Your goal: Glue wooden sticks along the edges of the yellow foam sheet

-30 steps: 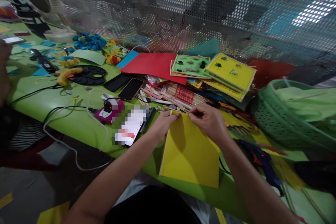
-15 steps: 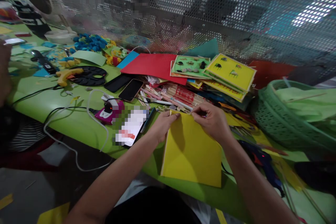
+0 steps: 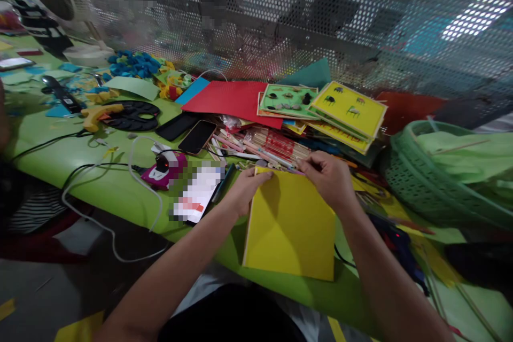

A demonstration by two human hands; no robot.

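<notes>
A yellow sheet of card (image 3: 290,230) with a pale strip along its left edge lies at the front of the table, before my body. My left hand (image 3: 247,189) grips its top left corner, thumb on the face and fingers behind. At the top right corner, my right hand (image 3: 326,179) is closed in a pinch, its fingertips just above the upper edge. What sits between those fingertips is too small to make out. Behind the card lies a bundle of thin wooden sticks (image 3: 274,144).
A lit phone (image 3: 198,192) and a purple power adapter (image 3: 164,168) with cables lie left. Yellow decorated cards (image 3: 348,112) are stacked behind; a green basket (image 3: 417,171) stands right. A glue gun (image 3: 98,116) rests far left. A perforated metal screen (image 3: 256,16) backs the table.
My right hand has shifted slightly right along the card's top edge, its fingertips lifting a little from it. My left hand keeps its grip. The whole view has moved slightly.
</notes>
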